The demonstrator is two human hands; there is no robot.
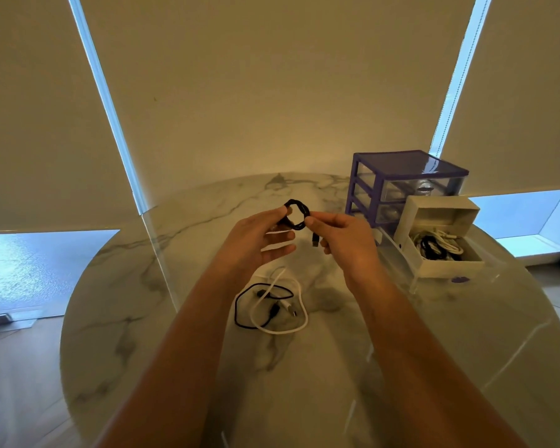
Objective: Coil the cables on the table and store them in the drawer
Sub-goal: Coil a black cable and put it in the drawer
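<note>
Both hands hold a black cable [299,205] wound into a small coil above the table. My left hand [259,236] pinches the coil's left side, the other fingers straight. My right hand [340,234] pinches its right side, and the cable's plug end [315,240] hangs below that hand. On the marble table [175,318] lie a loose black cable [240,313] and a loose white cable [299,324], overlapping. A purple drawer unit [401,185] stands at the right, its bottom clear drawer [414,270] pulled out.
A white box [440,221] with its lid raised sits in the pulled-out drawer and holds several coiled black and white cables. Roller blinds hang behind the round table. Wooden floor shows around the table's edge.
</note>
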